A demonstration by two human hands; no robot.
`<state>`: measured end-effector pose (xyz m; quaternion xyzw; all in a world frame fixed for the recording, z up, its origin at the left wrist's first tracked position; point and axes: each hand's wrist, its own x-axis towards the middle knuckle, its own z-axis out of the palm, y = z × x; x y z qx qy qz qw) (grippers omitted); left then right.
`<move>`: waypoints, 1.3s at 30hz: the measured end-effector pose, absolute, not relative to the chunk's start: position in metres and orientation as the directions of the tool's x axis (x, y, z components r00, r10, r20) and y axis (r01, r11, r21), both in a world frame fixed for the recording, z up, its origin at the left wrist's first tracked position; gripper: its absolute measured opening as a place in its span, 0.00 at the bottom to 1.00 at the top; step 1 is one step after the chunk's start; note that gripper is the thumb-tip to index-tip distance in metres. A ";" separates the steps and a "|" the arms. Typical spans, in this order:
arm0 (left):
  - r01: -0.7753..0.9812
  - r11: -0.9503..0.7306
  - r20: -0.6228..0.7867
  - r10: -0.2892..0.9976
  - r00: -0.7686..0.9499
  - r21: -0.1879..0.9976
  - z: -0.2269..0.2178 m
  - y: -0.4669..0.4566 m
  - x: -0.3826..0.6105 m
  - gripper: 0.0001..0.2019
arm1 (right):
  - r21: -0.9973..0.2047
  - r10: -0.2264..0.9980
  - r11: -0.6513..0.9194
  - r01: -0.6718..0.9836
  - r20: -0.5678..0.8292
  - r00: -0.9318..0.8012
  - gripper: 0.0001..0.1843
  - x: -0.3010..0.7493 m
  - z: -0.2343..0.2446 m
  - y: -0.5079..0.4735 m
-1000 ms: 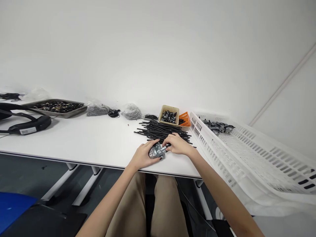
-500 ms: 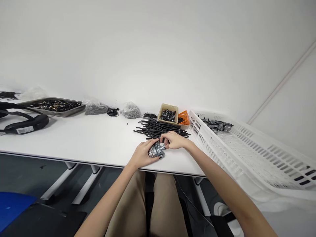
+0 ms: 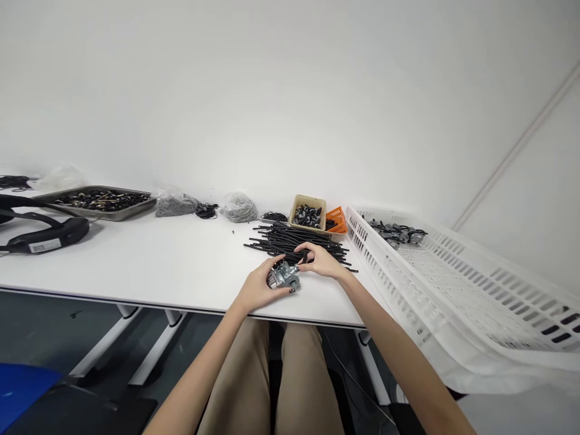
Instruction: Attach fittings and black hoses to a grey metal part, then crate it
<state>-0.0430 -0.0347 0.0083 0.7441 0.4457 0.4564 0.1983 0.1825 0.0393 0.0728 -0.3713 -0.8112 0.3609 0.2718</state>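
A long white table (image 3: 149,266) spans the left and centre of the frame. At the right edge sits a large white slotted plastic crate (image 3: 475,284), with a small cluster of grey metal parts with black tubes (image 3: 396,231) in its far corner. On the far left lies a flat grey metal tray of dark small parts (image 3: 97,201), and below it a black headset-like device (image 3: 43,232). Just right of centre, a loose pile of thin black tubes (image 3: 294,240) spreads over the tabletop; behind it stand a small beige box of black and silver fittings (image 3: 309,214) and an orange plastic basket (image 3: 338,219).

In front of the pile, near the table's front edge, the left hand (image 3: 258,285) wraps around a small silvery metal carburettor-like part (image 3: 284,277). The right hand (image 3: 321,261) pinches something at that part's upper right side; what its fingertips hold is too small to tell.
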 end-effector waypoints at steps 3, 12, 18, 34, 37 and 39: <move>0.426 -0.462 0.454 0.882 0.129 0.778 0.007 -0.031 -0.046 0.41 | -0.851 0.844 0.414 0.322 0.226 -0.486 0.29 0.175 0.060 0.035; 0.303 -0.379 0.360 0.926 0.116 0.874 0.006 -0.025 -0.048 0.35 | -0.935 0.881 0.349 0.068 0.302 -0.364 0.27 0.152 0.037 0.039; 0.249 -0.372 0.353 0.928 0.120 0.894 0.006 -0.024 -0.050 0.33 | -0.919 0.846 0.386 -0.077 0.386 -0.367 0.28 0.142 0.026 0.043; 0.126 -0.311 0.298 0.948 0.111 0.942 0.003 -0.021 -0.053 0.33 | -0.935 0.860 0.295 -0.198 0.350 -0.370 0.31 0.133 0.002 0.050; 0.118 -0.302 0.291 0.951 0.100 0.946 0.002 -0.021 -0.053 0.32 | -0.940 0.877 0.287 -0.183 0.335 -0.344 0.28 0.133 -0.001 0.052; 0.113 -0.299 0.289 0.952 0.099 0.948 0.002 -0.020 -0.053 0.32 | -0.943 0.888 0.289 -0.167 0.329 -0.321 0.22 0.133 -0.002 0.054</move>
